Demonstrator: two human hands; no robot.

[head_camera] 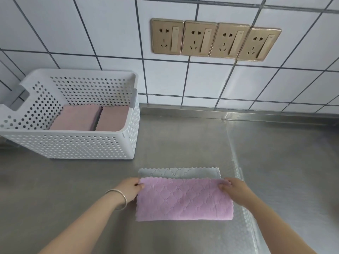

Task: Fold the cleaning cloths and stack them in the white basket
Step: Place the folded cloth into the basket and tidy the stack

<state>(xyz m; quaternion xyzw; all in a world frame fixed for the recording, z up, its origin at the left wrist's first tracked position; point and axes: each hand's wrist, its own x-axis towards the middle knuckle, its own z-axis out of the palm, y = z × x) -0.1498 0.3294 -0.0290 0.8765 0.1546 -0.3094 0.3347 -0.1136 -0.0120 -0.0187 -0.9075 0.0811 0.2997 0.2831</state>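
A cleaning cloth (pixel 183 198), pink on one face and grey on the other, lies on the steel counter in front of me. Its near half is folded up over the far half, leaving a grey strip showing along the far edge. My left hand (pixel 129 188) pinches the folded edge's left corner. My right hand (pixel 233 189) pinches the right corner. The white perforated basket (pixel 73 143) stands at the left against the wall. Inside it lie two stacks of folded pink cloths (pixel 78 117), side by side.
The steel counter (pixel 275 162) stretches to the right, ending at the tiled wall behind. Several gold wall sockets (pixel 214 40) sit on the tiles above. I wear a silver bangle (pixel 120 197) on my left wrist.
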